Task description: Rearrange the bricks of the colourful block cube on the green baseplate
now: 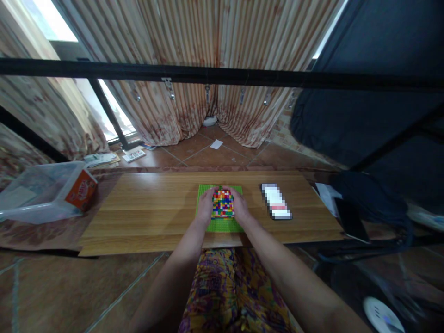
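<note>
A multicoloured brick block (pixel 223 204) of red, yellow, green, blue and white sits on a bright green baseplate (pixel 222 225), centre frame.

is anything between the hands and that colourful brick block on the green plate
Nothing visible. The left hand and right hand already press against either side of the multicoloured brick block, which sits on the green baseplate.

Smooth wood-grain counter (pixel 145 208), faintly satin under the window light. On it a studded green plastic baseplate (pixel 222 225) carrying a block of glossy, many-coloured plastic bricks (pixel 223 203). Striped curtains (pixel 194 41) are cloth; the clear tub (pixel 31 194) looks like plastic, though it's blurred.
</note>
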Demonstrator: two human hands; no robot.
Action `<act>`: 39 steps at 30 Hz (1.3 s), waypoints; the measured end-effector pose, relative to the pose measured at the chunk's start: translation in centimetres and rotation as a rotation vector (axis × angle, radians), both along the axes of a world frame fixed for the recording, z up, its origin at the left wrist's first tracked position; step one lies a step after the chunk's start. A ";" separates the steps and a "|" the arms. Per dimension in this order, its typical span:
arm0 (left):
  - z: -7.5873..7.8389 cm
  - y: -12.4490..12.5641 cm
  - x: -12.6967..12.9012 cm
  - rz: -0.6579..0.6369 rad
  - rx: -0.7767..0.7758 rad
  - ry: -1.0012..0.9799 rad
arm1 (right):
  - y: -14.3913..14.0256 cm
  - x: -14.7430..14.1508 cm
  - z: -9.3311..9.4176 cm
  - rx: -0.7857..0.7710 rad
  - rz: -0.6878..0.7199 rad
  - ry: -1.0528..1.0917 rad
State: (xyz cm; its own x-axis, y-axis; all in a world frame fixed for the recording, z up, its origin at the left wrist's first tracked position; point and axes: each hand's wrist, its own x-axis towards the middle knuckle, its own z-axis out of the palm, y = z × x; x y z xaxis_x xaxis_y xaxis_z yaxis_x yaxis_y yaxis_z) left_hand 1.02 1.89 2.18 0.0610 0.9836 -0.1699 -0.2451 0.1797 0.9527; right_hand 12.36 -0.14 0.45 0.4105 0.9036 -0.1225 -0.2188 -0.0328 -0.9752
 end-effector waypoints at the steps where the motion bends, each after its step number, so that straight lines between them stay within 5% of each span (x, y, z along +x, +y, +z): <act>1: 0.1 0.0 0.1 -0.004 0.009 0.010 | 0.0 0.1 0.0 0.028 0.001 -0.039; 21: -0.4 0.6 0.6 0.027 0.134 0.223 | 0.3 -0.3 -0.4 0.052 -0.029 -0.350; 39: -0.1 0.6 -0.2 -0.033 -0.058 0.054 | 0.3 -0.5 -0.8 0.093 -0.084 -0.271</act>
State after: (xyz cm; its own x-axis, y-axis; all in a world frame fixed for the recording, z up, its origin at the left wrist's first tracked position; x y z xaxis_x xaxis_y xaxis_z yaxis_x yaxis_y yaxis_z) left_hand 0.82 2.51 2.03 0.0827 0.9695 -0.2309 -0.1862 0.2426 0.9521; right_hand 11.84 0.14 -0.31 0.4910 0.8671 0.0839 0.0518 0.0671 -0.9964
